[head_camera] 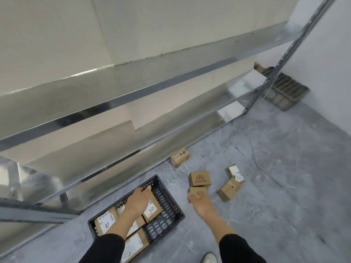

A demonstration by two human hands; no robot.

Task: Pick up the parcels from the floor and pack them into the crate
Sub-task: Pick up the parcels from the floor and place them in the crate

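Note:
A dark slatted crate (167, 204) stands on the grey floor at the foot of a metal shelf, holding several brown cardboard parcels with white labels (152, 210). My left hand (139, 199) reaches into the crate, fingers spread near its far wall, holding nothing that I can see. My right hand (199, 203) is to the right of the crate, its fingers curled around a small brown parcel (197, 190). More parcels lie on the floor beyond: one with a printed logo (199, 179), one tipped box (228, 189), one white-topped (235, 172), one by the shelf's edge (180, 157).
A metal shelving unit (133, 95) with shiny shelves fills the left and centre. A dark ribbed tray (284, 90) leans in the far right corner by a white wall. My shoe (209, 258) shows at the bottom. A thin cable (266, 168) runs over the floor.

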